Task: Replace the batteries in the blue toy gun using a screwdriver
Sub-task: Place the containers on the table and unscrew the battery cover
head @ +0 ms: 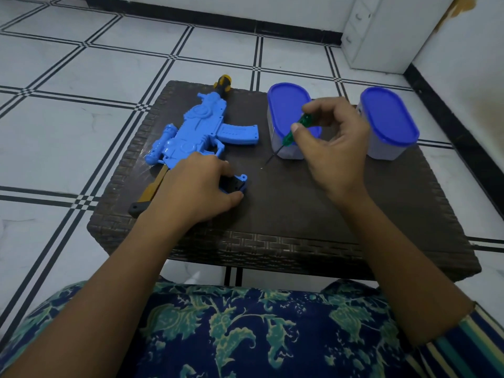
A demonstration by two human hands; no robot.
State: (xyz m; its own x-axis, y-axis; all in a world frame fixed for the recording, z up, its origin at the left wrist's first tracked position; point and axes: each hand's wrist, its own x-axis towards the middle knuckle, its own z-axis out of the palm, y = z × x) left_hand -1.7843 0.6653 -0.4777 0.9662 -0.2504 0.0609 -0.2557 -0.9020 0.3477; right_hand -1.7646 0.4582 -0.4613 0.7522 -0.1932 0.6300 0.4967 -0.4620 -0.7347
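Observation:
The blue toy gun (203, 126) lies flat on the left half of a dark wicker table (300, 214), its yellow-and-black muzzle pointing away from me. My left hand (201, 186) rests over the gun's grip, whose open blue end (240, 182) shows between thumb and fingers. My right hand (332, 143) is raised above the table and pinches a green-handled screwdriver (294, 129); its thin metal tip angles down and left, close to the tabletop. A tiny speck, perhaps a screw (261, 168), lies near the tip.
Two clear containers with blue lids stand at the back right of the table, one (289, 105) just behind the screwdriver, the other (388, 115) near the right edge. Tiled floor surrounds the table. My lap in patterned fabric is below.

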